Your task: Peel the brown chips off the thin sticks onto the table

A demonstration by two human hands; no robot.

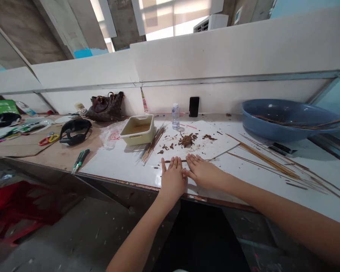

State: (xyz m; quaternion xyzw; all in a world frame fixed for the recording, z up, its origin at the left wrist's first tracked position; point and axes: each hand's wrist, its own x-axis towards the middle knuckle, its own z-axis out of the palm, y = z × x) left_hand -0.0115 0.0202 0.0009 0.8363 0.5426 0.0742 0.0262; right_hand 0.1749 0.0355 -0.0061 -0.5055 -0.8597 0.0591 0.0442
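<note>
My left hand [172,175] lies flat on the white work surface near its front edge, fingers stretched forward. Beside it my right hand [200,172] is also flat, its thumb touching or close to the left hand. Under the fingertips of both runs a thin brown stick [175,161], partly covered. Just beyond the hands sits a crumbly lump of brown paste [187,140], with small brown bits scattered round it on a white board [215,145]. To the left, a bundle of thin sticks [154,143] leans by a cream plastic basin [138,130] holding brownish liquid.
A large blue basin [286,122] with long sticks stands at the right, more long sticks [268,160] in front. A clear bottle [175,116] and black phone [194,107] are at the back. Leftward are a brown handbag [106,107], black headset [74,133], scissors [49,139] and green-handled pliers [81,160].
</note>
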